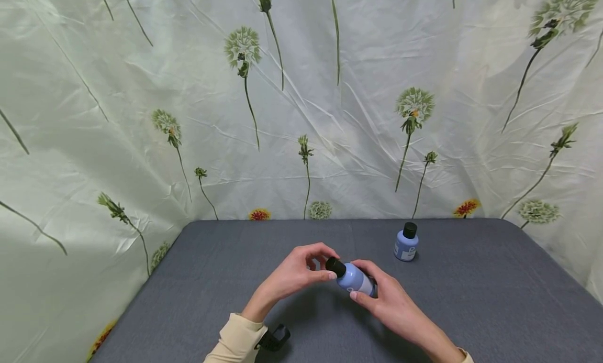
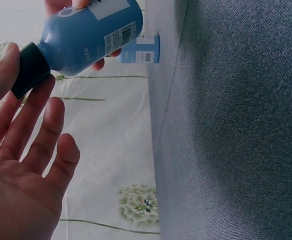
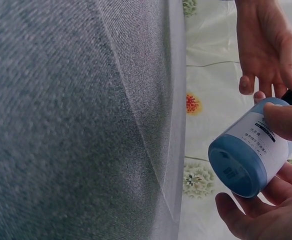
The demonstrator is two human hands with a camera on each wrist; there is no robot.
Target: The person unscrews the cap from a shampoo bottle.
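A blue bottle (image 1: 356, 281) with a black cap (image 1: 336, 266) is held tilted above the table, its cap end toward the left. My right hand (image 1: 393, 303) grips the bottle's body, thumb on the near side. The left hand (image 1: 297, 271) pinches the black cap between thumb and fingers; in the left wrist view its other fingers spread loosely below the cap (image 2: 31, 70). A white label with printed text shows on the bottle (image 3: 251, 145) in the right wrist view. The cap sits on the bottle's neck.
A second blue bottle (image 1: 406, 246) with a black cap stands upright toward the back right of the dark grey table (image 1: 226, 258). Behind the table hangs a pale curtain (image 1: 348, 117) printed with dandelions. A black band with a loop (image 1: 275, 338) is at the left wrist.
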